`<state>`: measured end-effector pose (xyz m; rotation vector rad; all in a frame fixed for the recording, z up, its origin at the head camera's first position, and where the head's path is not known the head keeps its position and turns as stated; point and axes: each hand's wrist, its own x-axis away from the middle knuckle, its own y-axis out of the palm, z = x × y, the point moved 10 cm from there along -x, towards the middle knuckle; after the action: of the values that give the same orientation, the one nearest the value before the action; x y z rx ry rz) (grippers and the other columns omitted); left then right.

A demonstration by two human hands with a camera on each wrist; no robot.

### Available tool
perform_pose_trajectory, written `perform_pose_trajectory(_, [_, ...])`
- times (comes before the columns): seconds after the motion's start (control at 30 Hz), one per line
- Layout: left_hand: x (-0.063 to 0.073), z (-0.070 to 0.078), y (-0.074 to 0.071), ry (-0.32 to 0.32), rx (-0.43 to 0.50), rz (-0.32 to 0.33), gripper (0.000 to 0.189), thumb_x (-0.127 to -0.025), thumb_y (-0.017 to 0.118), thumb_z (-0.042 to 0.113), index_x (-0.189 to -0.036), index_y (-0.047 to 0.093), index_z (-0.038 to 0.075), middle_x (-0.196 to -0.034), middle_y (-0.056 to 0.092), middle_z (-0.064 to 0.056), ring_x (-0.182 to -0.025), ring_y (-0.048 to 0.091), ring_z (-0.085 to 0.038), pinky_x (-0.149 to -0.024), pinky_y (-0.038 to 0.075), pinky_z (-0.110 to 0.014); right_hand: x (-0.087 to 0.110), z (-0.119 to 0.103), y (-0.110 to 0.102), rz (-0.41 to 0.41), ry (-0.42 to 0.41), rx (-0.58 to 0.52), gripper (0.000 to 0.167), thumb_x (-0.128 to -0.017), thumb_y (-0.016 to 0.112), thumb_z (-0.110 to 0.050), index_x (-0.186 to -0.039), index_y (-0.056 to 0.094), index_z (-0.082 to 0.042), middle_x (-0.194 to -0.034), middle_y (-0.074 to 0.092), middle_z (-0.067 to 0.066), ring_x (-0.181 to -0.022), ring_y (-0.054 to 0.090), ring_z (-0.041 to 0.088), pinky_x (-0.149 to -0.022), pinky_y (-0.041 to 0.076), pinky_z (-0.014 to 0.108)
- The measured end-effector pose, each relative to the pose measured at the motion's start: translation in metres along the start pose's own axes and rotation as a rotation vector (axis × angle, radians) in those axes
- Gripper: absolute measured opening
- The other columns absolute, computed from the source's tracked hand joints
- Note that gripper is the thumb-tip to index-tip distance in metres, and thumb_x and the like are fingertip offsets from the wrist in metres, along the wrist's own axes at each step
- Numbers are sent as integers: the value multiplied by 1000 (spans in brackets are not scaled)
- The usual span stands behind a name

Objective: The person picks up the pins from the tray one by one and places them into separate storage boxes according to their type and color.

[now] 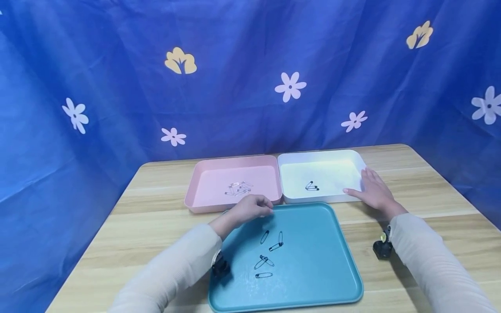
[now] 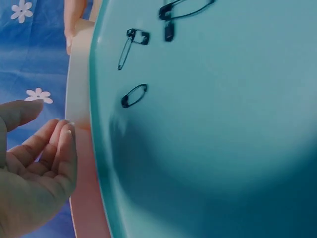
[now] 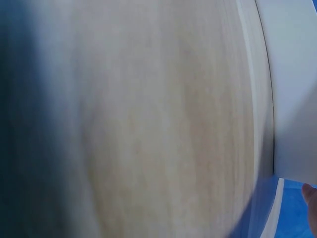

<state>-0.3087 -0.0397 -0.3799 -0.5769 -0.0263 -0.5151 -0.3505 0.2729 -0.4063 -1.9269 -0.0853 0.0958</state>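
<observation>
My left hand [image 1: 251, 208] hovers over the far left edge of a teal tray [image 1: 313, 261]. In the left wrist view its thumb stands apart from loosely bent fingers [image 2: 63, 153], with nothing between them. Several black safety pins [image 1: 264, 275] lie on that tray, some crossing each other. My right hand [image 1: 375, 190] rests at the near right corner of a white tray [image 1: 328, 198], thumb stretched along its front wall and fingers at its side. Inside the white tray sits a small cluster of black safety pins [image 1: 312, 187]. Only a fingertip of this hand shows in the right wrist view.
A pink tray [image 1: 192, 191] stands against the white one on its left and holds several silver safety pins [image 1: 239, 188]. All three trays are on a wooden table [image 1: 133, 208]. Behind it hangs a blue flowered curtain [image 1: 235, 108].
</observation>
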Motion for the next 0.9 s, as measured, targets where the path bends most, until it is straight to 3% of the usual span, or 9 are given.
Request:
perform_pose_trajectory(0.23, [17,-14,5,-59,-41,-52,13,-79,60,12,-88,62,3,-75,58,-2,-71,53,-14,-67,46,-27,-1,-1,-1,14,-20,-4,104,-76,43,-63,-130,3,17,-135,-1,33,-125,-1,41,-100,-1,47])
perform_pose_trajectory(0.4, [26,-20,11,-73,-132,-75,9,-76,62,12,-81,62,4,-71,58,0,-66,53,-12,-61,46,-25,0,-1,1,-2,-18,-1,105,-76,42,-64,-129,1,17,-135,-3,33,-125,-3,41,-100,-2,49])
perform_pose_trajectory(0.7, [30,-26,17,-133,-275,11,17,-71,67,13,-60,55,8,-56,52,0,-51,47,-12,-46,38,-22,2,-1,-2,13,-21,-3,104,-76,43,-63,-129,3,18,-135,-1,33,-125,-2,41,-100,-2,48])
perform_pose_trajectory(0.9, [31,-22,18,-113,-339,64,17,-71,66,6,-59,53,8,-56,50,0,-50,46,-12,-44,37,-21,2,-2,-2,12,-26,-12,104,-76,43,-63,-129,3,18,-135,-1,34,-125,-2,42,-100,-1,48])
